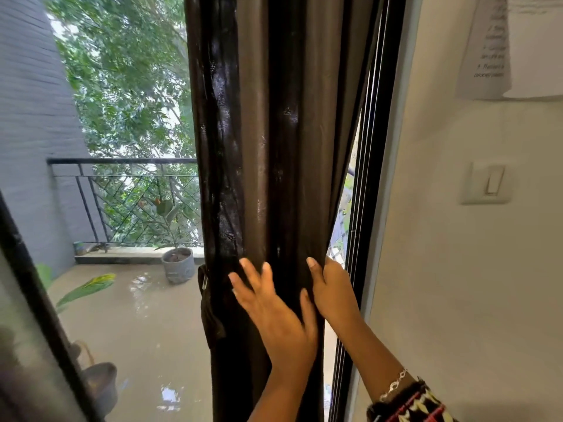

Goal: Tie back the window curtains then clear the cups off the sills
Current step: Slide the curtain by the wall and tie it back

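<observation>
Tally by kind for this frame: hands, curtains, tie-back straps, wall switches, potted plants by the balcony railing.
Hands: 2, left hand, right hand
Curtain: 1
Tie-back strap: 1
Wall switch: 1
Potted plant: 1
Total: 6

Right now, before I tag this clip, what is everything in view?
curtain: one, dark brown, gathered at the window's right.
strap: one, black, hanging at the curtain's left edge.
window frame: one, black, right of the curtain.
railing: one, black, on the balcony.
pots: two, grey, one by the railing, one bottom left.
light switch: one, white, right wall.
papers: two, white, high on right wall.
bracelet: one, silver, right wrist.
sleeve: one, patterned black, red, white, right forearm.
left hand: one, flat on the curtain.
right hand: one, gripping the curtain's right edge.
</observation>
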`<act>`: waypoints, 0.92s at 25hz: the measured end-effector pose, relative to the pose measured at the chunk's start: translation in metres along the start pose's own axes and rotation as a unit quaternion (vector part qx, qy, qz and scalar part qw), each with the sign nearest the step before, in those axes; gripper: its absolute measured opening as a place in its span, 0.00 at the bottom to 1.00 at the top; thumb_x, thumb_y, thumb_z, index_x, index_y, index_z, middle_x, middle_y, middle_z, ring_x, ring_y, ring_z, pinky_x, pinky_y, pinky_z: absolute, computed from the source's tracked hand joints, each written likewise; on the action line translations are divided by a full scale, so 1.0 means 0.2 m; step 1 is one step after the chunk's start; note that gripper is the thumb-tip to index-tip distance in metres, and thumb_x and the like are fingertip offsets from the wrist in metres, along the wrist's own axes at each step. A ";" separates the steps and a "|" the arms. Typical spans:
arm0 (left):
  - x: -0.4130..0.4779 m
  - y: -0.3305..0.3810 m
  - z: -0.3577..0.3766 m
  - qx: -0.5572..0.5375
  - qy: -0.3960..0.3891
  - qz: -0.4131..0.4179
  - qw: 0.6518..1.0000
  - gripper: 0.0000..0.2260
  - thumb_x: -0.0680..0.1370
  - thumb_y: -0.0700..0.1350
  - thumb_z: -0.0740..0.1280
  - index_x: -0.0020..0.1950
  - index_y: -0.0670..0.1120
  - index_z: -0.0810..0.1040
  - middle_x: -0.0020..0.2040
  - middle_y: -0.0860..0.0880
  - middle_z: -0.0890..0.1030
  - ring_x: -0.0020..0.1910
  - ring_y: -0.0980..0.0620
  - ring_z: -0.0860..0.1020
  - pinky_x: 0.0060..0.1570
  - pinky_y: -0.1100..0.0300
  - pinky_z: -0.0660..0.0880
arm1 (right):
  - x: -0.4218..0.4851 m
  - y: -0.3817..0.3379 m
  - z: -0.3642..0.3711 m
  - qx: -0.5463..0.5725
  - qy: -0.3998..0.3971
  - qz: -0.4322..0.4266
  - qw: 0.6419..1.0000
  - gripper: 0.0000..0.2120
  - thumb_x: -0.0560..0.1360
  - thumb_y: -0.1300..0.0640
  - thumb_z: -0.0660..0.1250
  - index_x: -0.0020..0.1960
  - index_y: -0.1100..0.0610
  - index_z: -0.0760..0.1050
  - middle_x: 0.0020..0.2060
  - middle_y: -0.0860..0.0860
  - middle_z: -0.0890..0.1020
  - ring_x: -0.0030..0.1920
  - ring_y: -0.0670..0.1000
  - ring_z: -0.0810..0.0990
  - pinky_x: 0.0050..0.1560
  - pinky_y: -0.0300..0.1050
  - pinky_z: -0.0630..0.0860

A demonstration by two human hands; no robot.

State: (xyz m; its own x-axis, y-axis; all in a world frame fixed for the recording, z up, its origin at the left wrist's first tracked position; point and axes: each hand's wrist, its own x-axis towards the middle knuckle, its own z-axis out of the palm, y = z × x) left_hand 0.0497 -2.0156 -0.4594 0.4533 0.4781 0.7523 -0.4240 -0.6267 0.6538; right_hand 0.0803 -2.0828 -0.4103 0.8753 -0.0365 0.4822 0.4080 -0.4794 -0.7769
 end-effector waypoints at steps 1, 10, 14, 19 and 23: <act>0.03 -0.01 0.00 -0.025 0.002 -0.021 0.999 0.30 0.75 0.47 0.62 0.73 0.47 0.53 0.76 0.46 0.49 0.76 0.51 0.42 0.73 0.45 0.49 | 0.00 0.00 0.00 -0.001 -0.001 0.000 1.000 0.15 0.81 0.55 0.55 0.57 0.62 0.74 0.44 0.54 0.81 0.48 0.53 0.79 0.44 0.39 0.70; 0.07 -0.08 0.05 -0.092 -0.164 -0.083 0.979 0.25 0.79 0.35 0.59 0.68 0.60 0.64 0.51 0.38 0.81 0.52 0.43 0.79 0.46 0.59 0.76 | -0.01 -0.01 0.04 0.059 -0.060 0.012 0.996 0.17 0.79 0.48 0.55 0.48 0.60 0.75 0.34 0.52 0.79 0.36 0.49 0.79 0.37 0.33 0.71; 0.05 -0.09 0.07 -0.032 -0.163 0.002 0.986 0.14 0.79 0.55 0.57 0.64 0.65 0.66 0.63 0.50 0.77 0.59 0.61 0.75 0.56 0.66 0.74 | 0.00 -0.03 0.09 0.048 -0.080 0.017 0.995 0.18 0.77 0.45 0.58 0.48 0.59 0.77 0.35 0.51 0.81 0.41 0.51 0.81 0.46 0.44 0.77; 0.04 -0.17 -0.01 0.072 -0.016 0.117 0.990 0.22 0.77 0.46 0.56 0.70 0.43 0.63 0.73 0.42 0.62 0.76 0.50 0.48 0.74 0.54 0.50 | 0.02 -0.03 0.12 -0.020 -0.041 0.001 0.999 0.17 0.80 0.53 0.55 0.56 0.63 0.76 0.46 0.60 0.82 0.50 0.59 0.80 0.52 0.52 0.75; 0.15 -0.20 -0.06 0.016 0.017 -0.038 0.999 0.29 0.77 0.48 0.62 0.75 0.46 0.54 0.74 0.49 0.58 0.74 0.57 0.53 0.71 0.55 0.56 | 0.01 -0.04 0.12 -0.043 -0.040 0.004 0.998 0.16 0.80 0.55 0.55 0.59 0.64 0.75 0.48 0.61 0.82 0.51 0.59 0.80 0.50 0.47 0.75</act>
State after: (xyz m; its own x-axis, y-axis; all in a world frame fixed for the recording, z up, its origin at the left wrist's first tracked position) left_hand 0.0706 -1.9688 -0.4613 0.4564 0.5444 0.7038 -0.3646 -0.6071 0.7060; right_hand 0.0853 -2.0581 -0.4122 0.8974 0.0274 0.4403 0.3807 -0.5522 -0.7417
